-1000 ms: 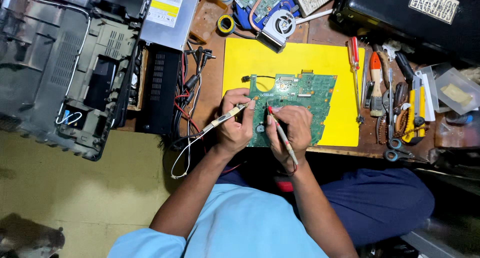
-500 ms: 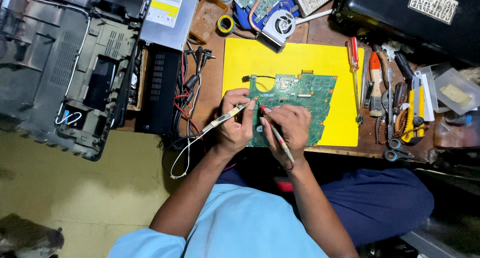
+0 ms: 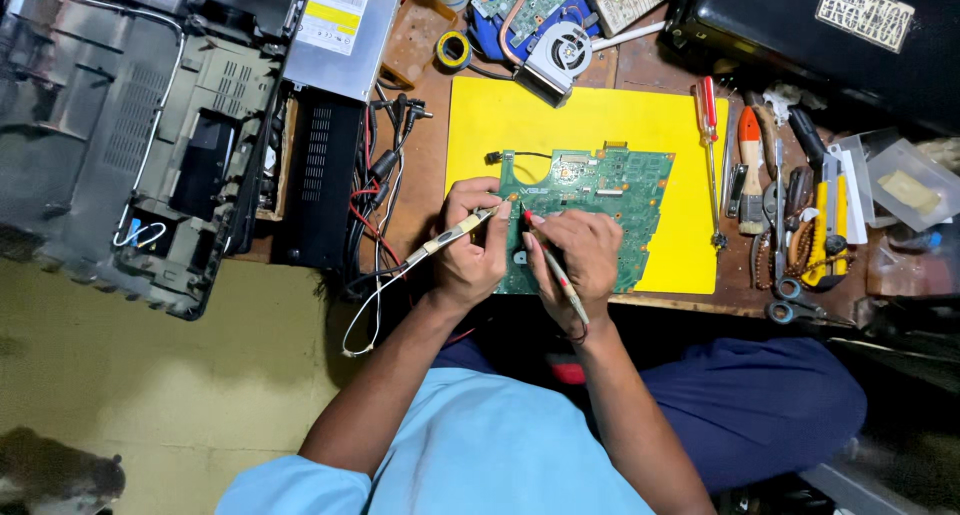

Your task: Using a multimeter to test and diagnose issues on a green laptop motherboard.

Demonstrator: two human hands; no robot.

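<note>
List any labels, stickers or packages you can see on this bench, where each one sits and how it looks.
Drive label: top left of centre, on the grey metal drive; a white and yellow rectangle.
Case sticker: top right, on the black case; a pale rectangle with dark print.
Clear plastic packet: far right edge; transparent, holding something tan.

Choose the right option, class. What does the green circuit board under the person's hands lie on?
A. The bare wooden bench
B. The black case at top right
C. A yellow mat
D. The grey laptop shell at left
C: the green circuit board lies on the yellow mat, whose yellow shows above and to the right of it, while the left hand and right hand hold probes to the board.
</note>
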